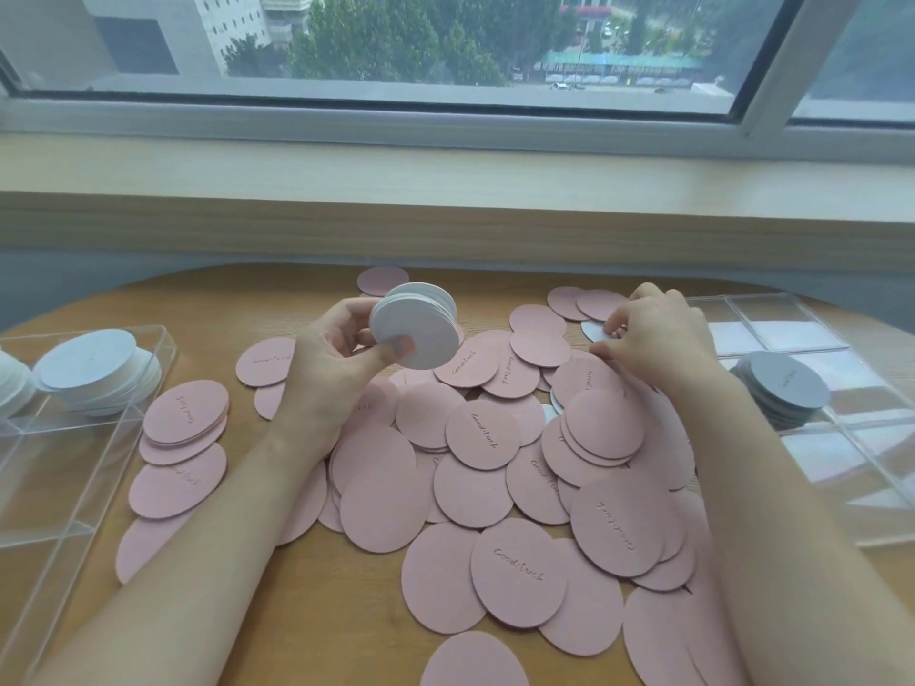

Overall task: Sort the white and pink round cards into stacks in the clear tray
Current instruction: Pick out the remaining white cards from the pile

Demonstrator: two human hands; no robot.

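Many pink round cards (pixel 482 434) lie scattered in a loose heap across the wooden table (pixel 317 576). My left hand (pixel 336 358) holds a stack of white round cards (pixel 418 326) upright above the heap, thumb on the front card. At the far right of the heap, my right hand (pixel 653 334) pinches the edge of a single white card (pixel 594 331) lying among pink ones. A clear tray (pixel 64 487) on the left holds a stack of white cards (pixel 94 371). A second clear tray (pixel 841 428) on the right holds another white stack (pixel 785 388).
A small pile of pink cards (pixel 185 418) sits beside the left tray. The window sill (pixel 445 210) runs behind the table, with a window above it. The right tray has several compartments, most without cards.
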